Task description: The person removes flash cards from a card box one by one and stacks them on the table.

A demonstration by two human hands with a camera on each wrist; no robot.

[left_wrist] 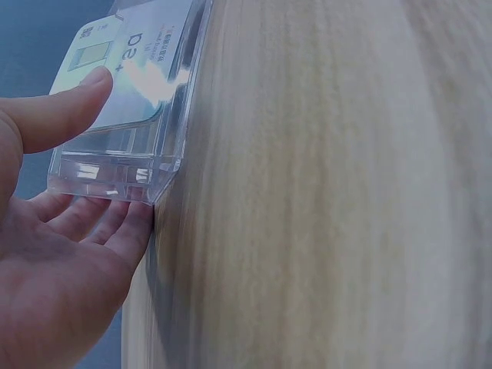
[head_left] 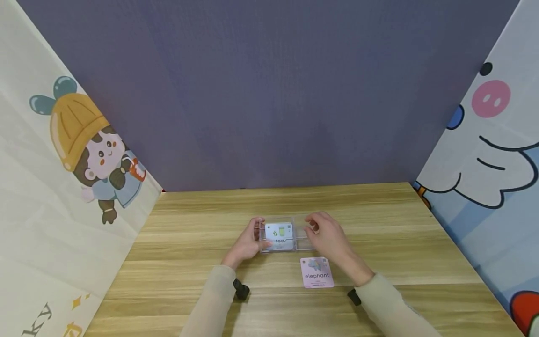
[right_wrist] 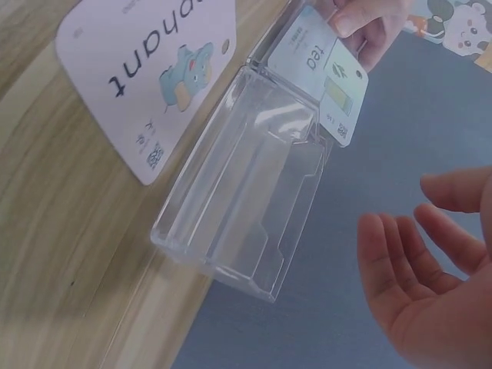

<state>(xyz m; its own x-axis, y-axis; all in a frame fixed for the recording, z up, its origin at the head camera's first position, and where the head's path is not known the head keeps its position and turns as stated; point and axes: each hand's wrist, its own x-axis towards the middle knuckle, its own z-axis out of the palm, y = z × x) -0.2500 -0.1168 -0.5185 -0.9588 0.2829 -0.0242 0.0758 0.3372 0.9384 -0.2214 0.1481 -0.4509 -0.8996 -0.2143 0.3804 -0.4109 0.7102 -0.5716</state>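
Note:
A clear plastic box [right_wrist: 231,181] with two compartments sits on the table. Its left compartment holds a tea card [head_left: 280,235], with a drawing of a green drink on it. My left hand [head_left: 248,241] grips the box's left end, fingers against the outer wall and thumb [left_wrist: 65,111] over the card. Nothing shows inside the right compartment. Beside that compartment hovers my right hand [right_wrist: 434,269], its fingers loosely bent and holding nothing. A pink elephant card [head_left: 317,272] lies face up in front of the box, nearer to me.
The wooden tabletop [head_left: 202,210] runs back to a dark blue-grey panel [head_left: 269,103]. Printed cloths with cartoon figures hang at the left [head_left: 25,187] and right [head_left: 450,168]. Black straps [head_left: 241,289] show at both wrists.

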